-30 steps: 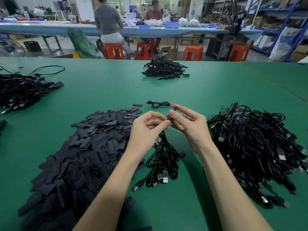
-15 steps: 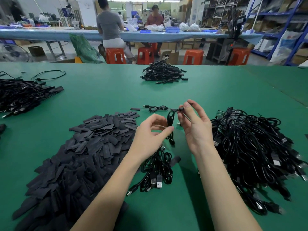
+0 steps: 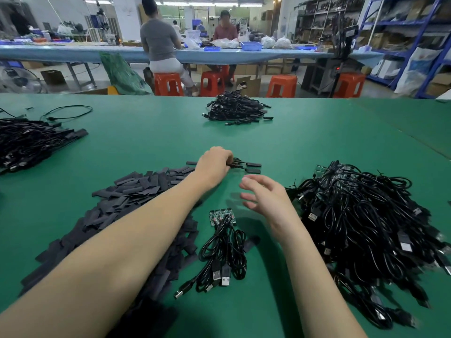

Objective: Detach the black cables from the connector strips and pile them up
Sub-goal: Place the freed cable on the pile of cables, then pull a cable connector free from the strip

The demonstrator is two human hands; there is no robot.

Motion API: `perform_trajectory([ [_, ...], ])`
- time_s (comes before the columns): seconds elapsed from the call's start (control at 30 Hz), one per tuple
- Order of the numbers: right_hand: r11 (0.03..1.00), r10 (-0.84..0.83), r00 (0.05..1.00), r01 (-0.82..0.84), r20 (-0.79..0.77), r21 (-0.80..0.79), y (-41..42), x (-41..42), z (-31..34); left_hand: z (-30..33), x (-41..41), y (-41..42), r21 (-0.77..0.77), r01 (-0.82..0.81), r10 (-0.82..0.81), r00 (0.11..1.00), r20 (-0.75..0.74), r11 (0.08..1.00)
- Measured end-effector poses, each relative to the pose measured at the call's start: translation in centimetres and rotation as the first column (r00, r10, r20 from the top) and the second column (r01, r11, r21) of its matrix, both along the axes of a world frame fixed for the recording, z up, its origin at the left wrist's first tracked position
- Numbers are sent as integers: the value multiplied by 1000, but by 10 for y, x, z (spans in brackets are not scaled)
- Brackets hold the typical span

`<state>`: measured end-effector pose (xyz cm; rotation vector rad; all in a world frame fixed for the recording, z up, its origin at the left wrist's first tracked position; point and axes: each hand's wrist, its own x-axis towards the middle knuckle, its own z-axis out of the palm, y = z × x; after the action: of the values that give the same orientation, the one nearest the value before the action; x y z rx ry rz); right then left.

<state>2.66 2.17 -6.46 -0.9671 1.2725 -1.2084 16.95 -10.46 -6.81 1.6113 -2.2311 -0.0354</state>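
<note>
My left hand (image 3: 214, 164) reaches forward over the green table (image 3: 151, 142), its fingers curled round a coiled black cable (image 3: 236, 163) that lies beside a few black sleeves (image 3: 253, 167). My right hand (image 3: 264, 200) hovers nearer me with fingers spread and relaxed, holding nothing. Below it a small green connector strip (image 3: 220, 215) lies flat on the table with a bunch of black USB cables (image 3: 225, 252) still plugged into it, their plugs pointing toward me.
A big heap of black cables and strips (image 3: 366, 230) fills the right side. A wide spread of flat black sleeves (image 3: 117, 215) lies under my left arm. More cable piles sit at the far middle (image 3: 235, 108) and far left (image 3: 26, 142). People sit at a bench behind.
Both hands were pulling a cable off the strip in the air. Now the strip and its bunch lie on the table, my left hand has carried the cable forward, and my right hand has let go.
</note>
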Motion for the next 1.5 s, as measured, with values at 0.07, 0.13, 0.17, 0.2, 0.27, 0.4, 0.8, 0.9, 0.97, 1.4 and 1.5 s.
perform_trajectory([
  [0.07, 1000, -1, 991, -3, -133, -29, -1, -2, -3, -4, -3, -10, 12, -6, 6, 1000, -8, 1000],
  [0.13, 998, -42, 900, 15, -434, -66, -2, -4, -8, -3, -5, -19, 38, -15, 15, 1000, -5, 999],
  [0.17, 998, -47, 807, 10, -589, -66, -1, -5, -9, -2, -6, -24, 52, -25, 25, 1000, -10, 998],
  [0.2, 999, -31, 706, -3, -708, -47, 0, -5, -10, -1, -6, -28, 71, -36, 38, 999, -30, 997],
  [0.27, 998, 58, 570, -43, -819, 40, 3, -4, -9, -1, -8, -32, 109, -49, 59, 994, -90, 993],
  [0.4, 983, 183, 480, -83, -858, 163, 6, 1, -2, 5, -10, -12, 113, -47, 76, 962, -263, 992],
  [0.8, 976, 216, 488, -116, -846, 182, 14, 21, 3, -7, 15, 128, 205, -140, 230, 819, -526, 969],
  [0.9, 974, 224, 699, -131, -679, 186, 10, 4, 0, -5, 12, 128, 219, -144, 244, 801, -547, 965],
  [0.97, 966, 240, 842, -158, -483, 203, 10, -1, -1, -8, 12, 130, 239, -126, 240, 807, -540, 963],
  [1.4, 957, 238, 964, -211, -120, 198, 6, -15, 9, -3, 23, 137, 349, 246, 232, 405, -885, 904],
  [1.5, 954, 270, 925, -220, -268, 202, 7, -21, 6, -5, 25, 136, 337, 252, 234, 364, -901, 907],
])
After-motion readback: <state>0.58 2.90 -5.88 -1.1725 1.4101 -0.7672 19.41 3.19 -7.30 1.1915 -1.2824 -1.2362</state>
